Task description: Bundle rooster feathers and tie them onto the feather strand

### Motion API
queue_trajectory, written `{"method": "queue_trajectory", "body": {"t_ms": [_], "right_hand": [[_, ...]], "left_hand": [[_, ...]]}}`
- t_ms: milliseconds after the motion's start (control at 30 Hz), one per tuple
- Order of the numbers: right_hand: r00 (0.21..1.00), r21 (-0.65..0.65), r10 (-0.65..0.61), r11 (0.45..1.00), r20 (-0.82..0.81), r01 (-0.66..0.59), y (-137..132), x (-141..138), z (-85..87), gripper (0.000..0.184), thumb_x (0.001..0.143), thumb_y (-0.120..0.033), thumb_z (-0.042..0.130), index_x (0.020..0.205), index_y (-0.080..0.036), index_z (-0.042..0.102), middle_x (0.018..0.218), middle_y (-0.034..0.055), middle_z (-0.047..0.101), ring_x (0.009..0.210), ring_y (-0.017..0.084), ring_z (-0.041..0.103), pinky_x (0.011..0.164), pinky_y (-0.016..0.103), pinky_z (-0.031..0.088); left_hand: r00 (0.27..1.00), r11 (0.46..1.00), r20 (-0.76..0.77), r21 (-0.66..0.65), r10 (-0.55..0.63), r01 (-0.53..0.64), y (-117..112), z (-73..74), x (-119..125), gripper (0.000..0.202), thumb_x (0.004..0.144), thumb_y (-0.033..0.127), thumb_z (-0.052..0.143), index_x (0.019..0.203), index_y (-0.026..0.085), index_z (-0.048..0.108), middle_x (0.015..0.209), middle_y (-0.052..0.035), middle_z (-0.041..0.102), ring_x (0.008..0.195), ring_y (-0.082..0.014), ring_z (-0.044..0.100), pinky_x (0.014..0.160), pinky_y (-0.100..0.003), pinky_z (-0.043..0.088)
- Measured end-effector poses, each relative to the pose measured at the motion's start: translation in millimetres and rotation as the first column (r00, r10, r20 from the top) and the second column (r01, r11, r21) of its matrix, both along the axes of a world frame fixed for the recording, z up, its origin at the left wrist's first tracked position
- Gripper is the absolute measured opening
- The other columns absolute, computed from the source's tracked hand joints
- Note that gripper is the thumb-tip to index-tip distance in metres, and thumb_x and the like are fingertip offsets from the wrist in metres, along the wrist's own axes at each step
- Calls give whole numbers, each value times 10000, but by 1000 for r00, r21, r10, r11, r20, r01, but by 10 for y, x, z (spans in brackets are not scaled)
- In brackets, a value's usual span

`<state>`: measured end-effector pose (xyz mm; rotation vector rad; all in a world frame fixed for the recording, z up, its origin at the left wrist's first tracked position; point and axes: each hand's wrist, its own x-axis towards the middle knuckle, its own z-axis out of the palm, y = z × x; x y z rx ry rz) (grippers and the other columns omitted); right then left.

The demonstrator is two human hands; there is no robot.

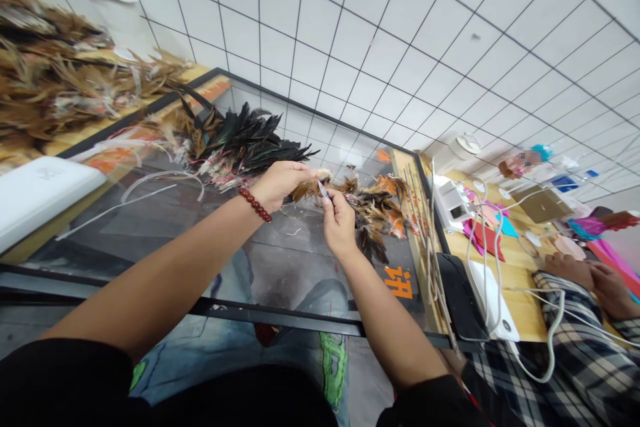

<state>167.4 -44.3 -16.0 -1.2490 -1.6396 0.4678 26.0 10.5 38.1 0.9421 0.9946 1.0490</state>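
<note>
My left hand (284,185), with a red bead bracelet at the wrist, is closed in a pinch on a small bunch of brown feathers (301,192) above the glass tabletop (280,250). Facing it, my right hand (341,223) grips a small pointed blade (323,188) with a dark blue part near the thumb. The blade's tip is close to the left fingertips and the pale feather base; whether it touches is too small to tell. Black feathers (250,140) lie beyond my left hand. A brown and black feather pile (383,203) is to the right of my right hand.
More brown feathers (90,93) cover the left table. A white box-like device (47,197) lies at the left. Thin sticks (425,233), a black phone (463,297) and a white power strip (495,300) line the right side. A co-worker's hands (593,280) rest farther right.
</note>
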Motion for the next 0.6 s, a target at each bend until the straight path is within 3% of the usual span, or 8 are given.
{"method": "queue_trajectory", "body": {"t_ms": [167,233,333,400,500,600], "right_hand": [[988,12,-114,993,-108,116,9,22,-6,243,935,-372,403,988,-194,559,807,5,574,773,150,517,761,265,398],[972,15,-176,983,-154,181,14,30,-9,246,933,-388,404,1004,-193,536,791,1,550,781,152,503,770,265,393],[969,18,-178,983,-171,184,19,32,-15,252,931,-398,410,1017,-189,521,798,2,538,801,153,497,788,268,389],[972,18,-166,985,-165,171,20,28,-19,252,932,-400,412,1012,-187,521,801,1,539,800,152,496,793,271,388],[976,13,-149,988,-162,153,24,25,-29,256,934,-402,414,1013,-184,521,808,3,547,801,151,497,797,276,391],[976,10,-146,989,-160,149,36,29,-46,261,934,-405,416,1013,-181,523,811,4,549,805,152,498,800,280,392]], "left_hand": [[995,995,-40,46,88,-86,38,61,-51,215,573,288,828,595,129,684,628,-62,681,567,-123,568,564,-247,431],[986,981,-106,158,128,-111,47,185,-185,194,642,303,784,621,131,696,631,-52,670,551,-109,542,565,-242,422],[938,925,-267,363,222,-115,64,433,-504,184,704,328,730,701,144,731,667,-45,671,602,-125,561,618,-247,439],[839,900,-489,437,238,0,92,579,-721,164,701,297,716,760,150,757,711,-46,693,695,-162,597,692,-265,453],[604,858,-785,399,137,324,179,674,-920,189,714,249,647,844,193,773,784,-30,722,789,-190,616,791,-290,448],[338,700,-938,291,75,653,309,583,-949,203,670,169,589,756,225,763,807,-14,720,851,-198,611,900,-327,413]]}}
